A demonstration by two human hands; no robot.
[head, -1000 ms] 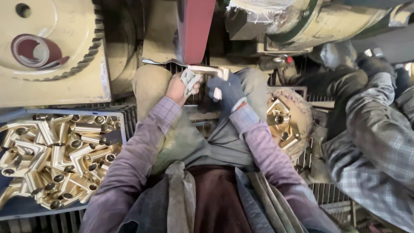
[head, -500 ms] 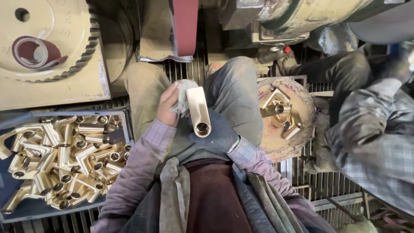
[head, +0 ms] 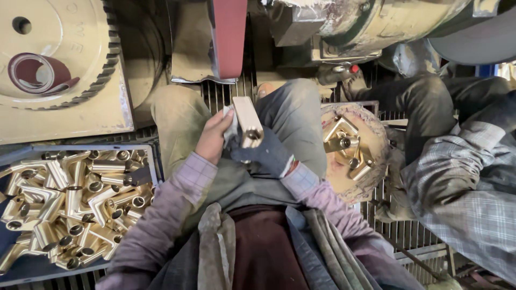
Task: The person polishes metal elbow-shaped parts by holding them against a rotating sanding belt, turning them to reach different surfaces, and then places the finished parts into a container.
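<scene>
Head view: left hand (head: 214, 140) and gloved right hand (head: 264, 154) both clamp a brass fitting (head: 246, 121) over the lap, just short of the sanding belt (head: 230, 33), apparently between passes; next it needs lifting to the belt.

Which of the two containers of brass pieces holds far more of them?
The blue tray at the person's left, heaped with brass fittings; the round basket at the right holds only a few.

Both hands, left hand (head: 213, 138) bare and right hand (head: 267, 154) gloved, grip a brass fitting (head: 246, 122) just below the red sanding belt (head: 229, 35).
</scene>
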